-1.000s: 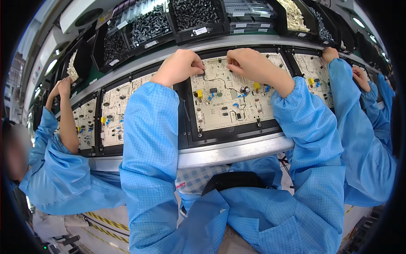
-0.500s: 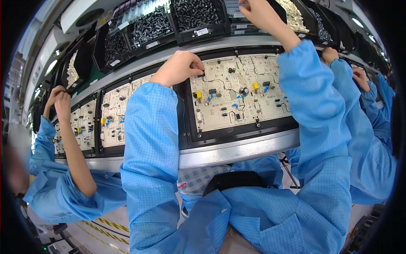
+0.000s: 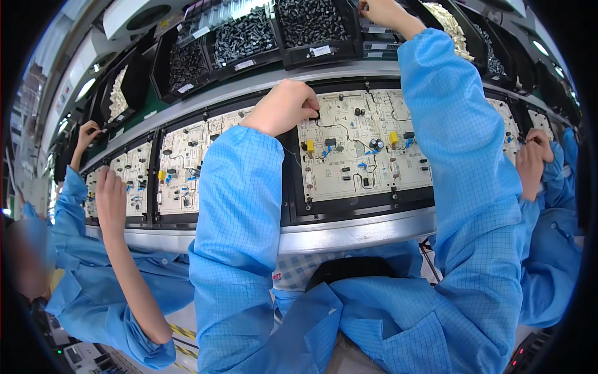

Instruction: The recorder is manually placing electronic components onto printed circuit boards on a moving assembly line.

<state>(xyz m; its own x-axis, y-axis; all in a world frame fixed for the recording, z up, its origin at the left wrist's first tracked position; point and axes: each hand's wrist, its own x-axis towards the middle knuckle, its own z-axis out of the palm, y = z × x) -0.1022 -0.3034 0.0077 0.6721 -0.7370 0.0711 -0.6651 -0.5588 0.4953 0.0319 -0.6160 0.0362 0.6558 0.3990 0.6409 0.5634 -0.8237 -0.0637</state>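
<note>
The left hand's [image 3: 286, 107] grip appears clamped on a small dark part [image 3: 317, 116] at the upper left corner of the circuit board [image 3: 411, 177], which spreads rightward and nearer the body from that grip. The right hand [image 3: 384, 12] is raised well beyond the board, near the grey plastic trays [image 3: 380, 47]; whether its grip is apart or together I cannot tell. The step seems to be placing parts; the next move likely calls for careful alignment.

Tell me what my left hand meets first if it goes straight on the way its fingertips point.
Your left hand would probably meet the cream circuit board right ahead; depth is unclear, so they may already touch.
</note>
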